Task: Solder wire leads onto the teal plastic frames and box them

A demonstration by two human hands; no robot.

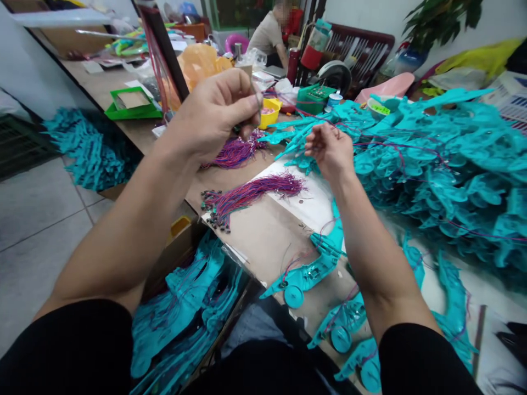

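A person (265,41) sits across the room from my camera, beyond the cluttered surface (142,134). I have the left hand (218,112) raised above it, thumb and forefinger pinched on a thin piece (259,104), too blurred for me to name. The right hand (331,148) hangs near the teal pile (444,148), fingers curled; I can't tell whether they grip anything. Below the hands, I see the wire bundle (255,192) lying on the surface, with teal frames (317,269) nearer me, to its right.

Item (259,103) in left hand (218,112) blurred; plant (442,23) cropped above.
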